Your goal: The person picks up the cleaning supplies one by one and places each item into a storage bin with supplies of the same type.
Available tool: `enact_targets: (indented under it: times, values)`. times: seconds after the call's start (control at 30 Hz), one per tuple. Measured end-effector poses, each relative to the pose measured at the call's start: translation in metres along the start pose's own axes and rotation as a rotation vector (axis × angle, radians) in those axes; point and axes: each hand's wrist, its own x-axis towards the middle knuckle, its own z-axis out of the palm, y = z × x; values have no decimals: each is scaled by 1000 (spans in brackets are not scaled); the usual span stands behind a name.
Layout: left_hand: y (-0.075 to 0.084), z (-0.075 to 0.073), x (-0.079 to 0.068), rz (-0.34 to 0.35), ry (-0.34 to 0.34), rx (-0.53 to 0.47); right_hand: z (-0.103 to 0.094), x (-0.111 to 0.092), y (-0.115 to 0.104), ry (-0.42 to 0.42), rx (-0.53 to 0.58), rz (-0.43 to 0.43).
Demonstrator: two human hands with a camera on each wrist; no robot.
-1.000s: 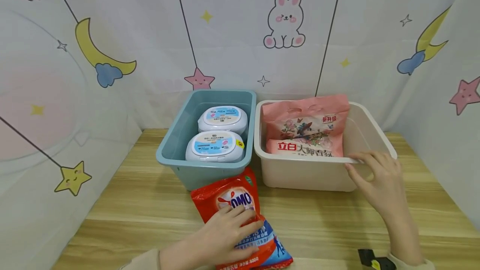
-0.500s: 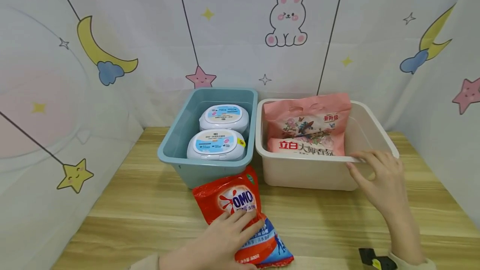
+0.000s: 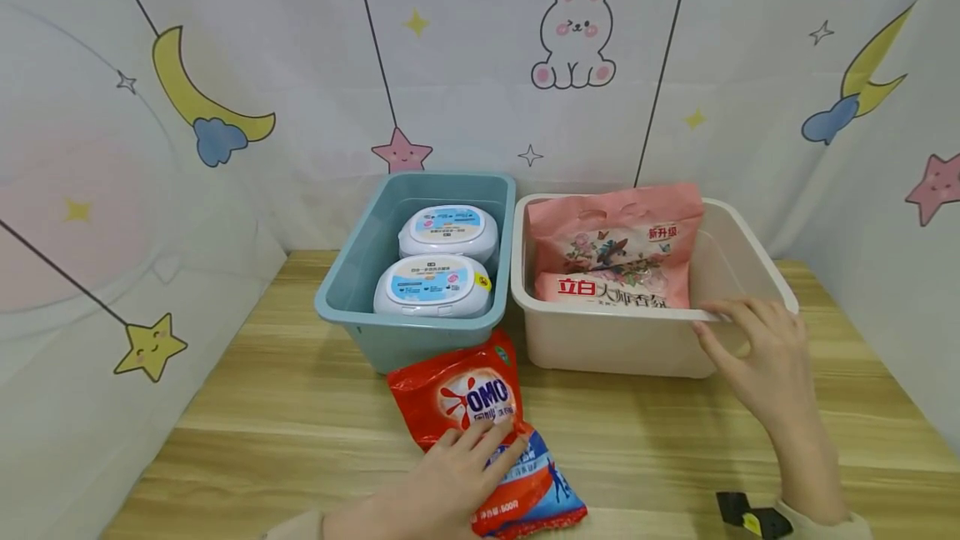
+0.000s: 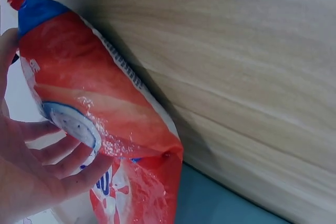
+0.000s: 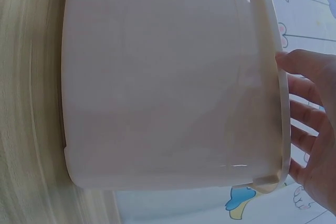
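A red and blue OMO laundry powder bag (image 3: 528, 486) lies on the wooden table, its top end against the front of the blue bin (image 3: 427, 348). My left hand (image 3: 450, 482) rests on the bag with fingers spread across its front; in the left wrist view the fingers (image 4: 79, 156) and thumb span its printed face. Over at the right, my right hand (image 3: 765, 357) holds the front rim of the cream bin (image 3: 615, 344), thumb outside and fingertips over the rim. A pink laundry powder bag (image 3: 615, 248) stands inside that bin.
Inside the blue bin sit two white lidded boxes, the rear box (image 3: 450, 227) and the front box (image 3: 431, 286). A black strap piece (image 3: 753, 515) lies by the right wrist. A printed curtain (image 3: 465, 90) encloses the table (image 3: 300, 432) behind the bins.
My left hand has slid slightly down the OMO bag, uncovering more of its lettering. My right hand stays on the cream bin's rim, and the head view has tilted a little.
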Motion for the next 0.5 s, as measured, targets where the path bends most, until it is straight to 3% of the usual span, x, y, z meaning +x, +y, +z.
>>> enact_targets:
  times: [0.13,0.5]
  values:
    - [1,2,1,-9,6,21,0,0,1,2,0,-8]
    - [2,5,4,-37,-20,-48,0,0,0,-3,-4,-6]
